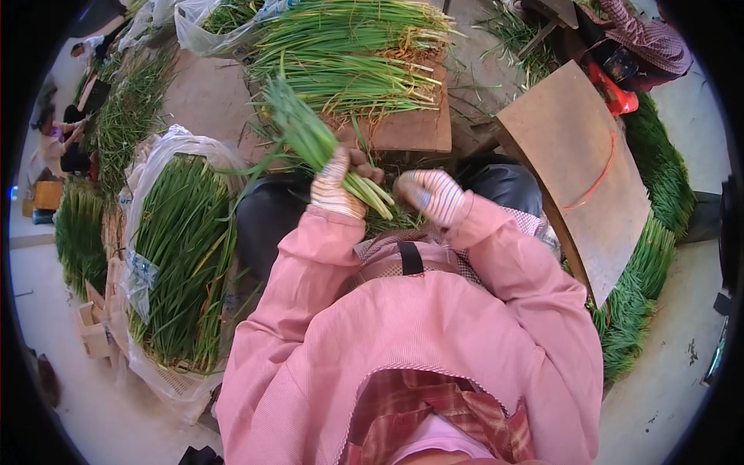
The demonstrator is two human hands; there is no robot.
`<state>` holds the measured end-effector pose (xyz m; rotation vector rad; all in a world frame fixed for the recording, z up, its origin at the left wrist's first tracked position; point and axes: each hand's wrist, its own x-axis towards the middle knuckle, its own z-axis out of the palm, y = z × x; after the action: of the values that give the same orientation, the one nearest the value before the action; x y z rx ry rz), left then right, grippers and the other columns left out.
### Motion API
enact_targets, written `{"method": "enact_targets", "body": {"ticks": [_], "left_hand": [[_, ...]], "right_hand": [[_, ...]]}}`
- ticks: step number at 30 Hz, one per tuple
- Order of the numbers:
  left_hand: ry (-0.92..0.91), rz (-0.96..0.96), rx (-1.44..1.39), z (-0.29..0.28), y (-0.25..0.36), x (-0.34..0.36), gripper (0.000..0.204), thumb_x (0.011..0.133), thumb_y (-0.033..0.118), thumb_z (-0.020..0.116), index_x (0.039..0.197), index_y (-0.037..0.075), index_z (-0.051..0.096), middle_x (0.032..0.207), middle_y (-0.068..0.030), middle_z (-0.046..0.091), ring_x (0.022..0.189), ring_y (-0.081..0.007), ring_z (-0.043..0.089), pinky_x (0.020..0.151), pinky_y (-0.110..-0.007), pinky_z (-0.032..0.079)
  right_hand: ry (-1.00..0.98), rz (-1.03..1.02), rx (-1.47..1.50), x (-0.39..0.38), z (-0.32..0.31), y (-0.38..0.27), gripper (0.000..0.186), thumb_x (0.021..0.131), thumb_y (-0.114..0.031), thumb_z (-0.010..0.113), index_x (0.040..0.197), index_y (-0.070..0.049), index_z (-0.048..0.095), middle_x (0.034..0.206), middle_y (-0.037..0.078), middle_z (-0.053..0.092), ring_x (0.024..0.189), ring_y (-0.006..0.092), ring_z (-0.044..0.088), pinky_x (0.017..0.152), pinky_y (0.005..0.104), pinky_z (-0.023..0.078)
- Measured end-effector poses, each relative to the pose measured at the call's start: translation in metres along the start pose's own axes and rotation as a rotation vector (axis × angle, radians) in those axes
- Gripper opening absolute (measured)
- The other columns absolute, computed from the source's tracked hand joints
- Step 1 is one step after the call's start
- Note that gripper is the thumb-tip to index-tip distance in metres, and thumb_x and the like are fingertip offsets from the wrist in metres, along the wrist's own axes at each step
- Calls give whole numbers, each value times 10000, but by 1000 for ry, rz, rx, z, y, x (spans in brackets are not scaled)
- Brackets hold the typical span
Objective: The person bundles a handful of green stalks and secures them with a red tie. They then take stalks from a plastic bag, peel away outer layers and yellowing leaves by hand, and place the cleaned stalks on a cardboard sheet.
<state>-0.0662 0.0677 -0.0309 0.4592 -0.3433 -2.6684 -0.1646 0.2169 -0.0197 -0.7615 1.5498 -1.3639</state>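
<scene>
My left hand [339,186], in a striped glove with dark fingertips, is closed around a bunch of green chives [298,124]. The leaves point up and away to the left, and the pale stem ends stick out below the hand toward the right. Just right of those ends is my right hand [435,195], in a matching glove, with its fingers curled in. Whether something small is between them I cannot make out. Beyond my hands, long chives [349,84] lie in rows on a low wooden board [415,136], root ends to the right.
At my left stands a plastic-lined basket [226,149] full of chives. A tilted wooden panel [573,147] with a red-orange string [603,174] is at my right, chive piles [643,263] beyond it. Other people [56,147] sit far left; another person [647,43] is upper right.
</scene>
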Motion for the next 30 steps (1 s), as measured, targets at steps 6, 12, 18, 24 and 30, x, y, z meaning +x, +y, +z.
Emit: {"method": "enact_targets", "body": {"ticks": [6,12,18,24,30], "left_hand": [[17,417,380,40,28,18,337,742,183,658,1036,126,506,627,3,489,577,-133,475,566,-329,424],[5,74,161,19,11,20,149,802,221,589,895,134,511,545,51,291,484,-93,308,571,-275,346],[44,136,127,1,2,29,180,813,130,563,989,103,539,540,9,387,459,-122,384,531,-319,405],[247,299,265,12,7,22,169,785,146,606,929,77,548,545,-18,448,449,-143,434,492,-329,441],[205,260,322,10,18,-3,204,820,159,553,1012,105,509,572,34,327,472,-101,323,530,-299,366]], "right_hand": [[687,-290,-805,82,-103,26,191,751,-162,577,930,-97,561,870,157,556,755,307,558,644,357,459],[405,15,-1297,115,-119,9,289,777,-236,564,1041,-121,538,930,168,544,856,340,530,740,381,441],[433,-279,-1314,121,-142,-49,188,804,-217,540,866,-42,569,767,171,581,711,340,547,634,379,440],[206,227,-1345,65,-142,-36,345,776,-338,488,946,-52,580,878,186,589,846,332,557,744,359,445],[377,455,-986,13,-185,-118,326,776,-350,533,878,-48,605,651,19,569,471,107,461,429,268,380]]}}
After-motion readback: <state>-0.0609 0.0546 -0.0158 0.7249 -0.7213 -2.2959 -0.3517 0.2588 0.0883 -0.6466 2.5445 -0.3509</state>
